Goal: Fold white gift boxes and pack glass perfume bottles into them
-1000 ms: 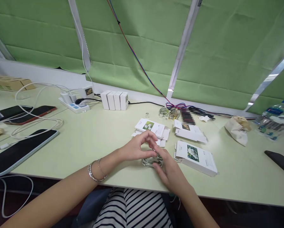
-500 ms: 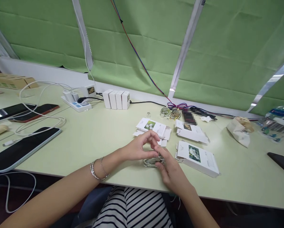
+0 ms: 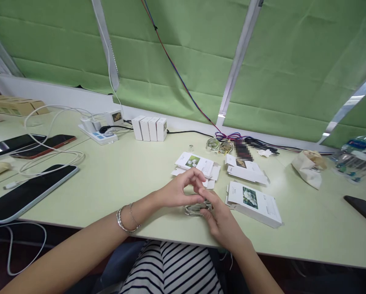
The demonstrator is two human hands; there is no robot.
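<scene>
A clear glass-like object (image 3: 194, 210) lies near the table's front edge, partly covered by my fingers. My right hand (image 3: 221, 216) grips its right end between thumb and fingers. My left hand (image 3: 183, 188) curves above it, fingertips and thumb meeting the right hand's fingertips; what they pinch is too small to make out. Just right of my hands is a white box with a white-flower picture (image 3: 256, 204). Beyond them lie another flower-printed white box (image 3: 198, 163) and an opened white carton (image 3: 247, 170).
Four small white boxes (image 3: 149, 128) stand at the back beside a power strip (image 3: 98, 134). Phones (image 3: 32, 192) and white cables are at left. Two round glass items (image 3: 212, 143), a crumpled bag (image 3: 308, 168), a bottle (image 3: 362, 143) and a black phone (image 3: 362, 210) lie further right.
</scene>
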